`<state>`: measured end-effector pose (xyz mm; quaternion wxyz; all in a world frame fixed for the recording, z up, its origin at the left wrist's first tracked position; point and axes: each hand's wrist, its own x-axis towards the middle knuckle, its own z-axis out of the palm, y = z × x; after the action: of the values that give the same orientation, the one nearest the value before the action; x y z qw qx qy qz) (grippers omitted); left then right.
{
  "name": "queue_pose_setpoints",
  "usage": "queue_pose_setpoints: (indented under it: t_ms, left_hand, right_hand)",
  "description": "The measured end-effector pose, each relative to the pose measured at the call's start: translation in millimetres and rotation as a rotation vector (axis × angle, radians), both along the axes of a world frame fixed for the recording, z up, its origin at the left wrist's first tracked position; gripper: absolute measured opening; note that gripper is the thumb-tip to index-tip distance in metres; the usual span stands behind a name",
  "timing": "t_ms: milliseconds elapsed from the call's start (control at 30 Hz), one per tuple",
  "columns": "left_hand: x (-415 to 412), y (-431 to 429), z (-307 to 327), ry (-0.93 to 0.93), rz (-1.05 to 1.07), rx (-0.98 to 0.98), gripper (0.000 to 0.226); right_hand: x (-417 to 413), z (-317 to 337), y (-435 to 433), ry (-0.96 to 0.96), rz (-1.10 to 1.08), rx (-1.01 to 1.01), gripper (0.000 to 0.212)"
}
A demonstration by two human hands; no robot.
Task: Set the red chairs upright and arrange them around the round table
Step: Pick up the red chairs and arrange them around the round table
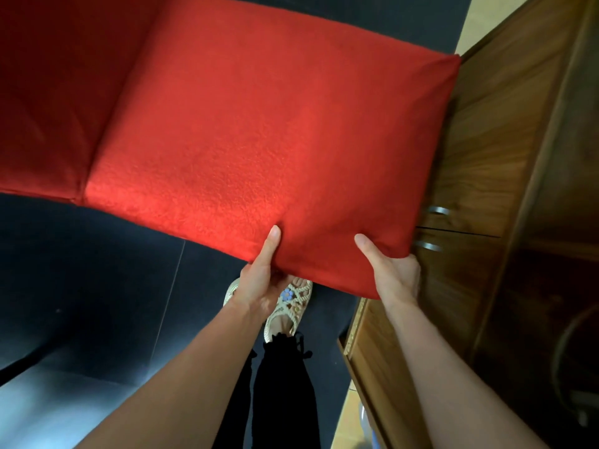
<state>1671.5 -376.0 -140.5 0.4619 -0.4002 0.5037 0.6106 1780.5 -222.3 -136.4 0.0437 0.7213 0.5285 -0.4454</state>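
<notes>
A red fabric-covered chair (246, 131) fills the upper half of the head view, its broad padded back toward me and its seat part running off to the left. My left hand (262, 280) grips the near edge of the backrest, thumb on top and fingers underneath. My right hand (393, 273) grips the same edge near its right corner, thumb on the fabric. The chair's legs and the round table are out of view.
A wooden cabinet (486, 163) with two metal handles (434, 228) stands close on the right, nearly touching the chair's corner. Below is a dark tiled floor (97, 303). My sandalled foot (287, 306) and black trouser legs are under the chair's edge.
</notes>
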Motion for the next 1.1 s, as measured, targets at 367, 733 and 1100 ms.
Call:
queue_pose_setpoints:
  t_ms: [367, 733, 1100]
  left_hand:
    - [19, -4, 19, -0.014, 0.039, 0.050, 0.075]
    - [32, -10, 38, -0.045, 0.109, 0.093, 0.068]
    - [18, -22, 106, -0.032, 0.105, 0.175, 0.072]
  right_hand:
    - [14, 30, -4, -0.028, 0.048, 0.131, 0.103]
    - [19, 67, -12, -0.003, 0.076, 0.196, 0.112]
    - [-1, 146, -23, 0.022, 0.100, 0.260, 0.114]
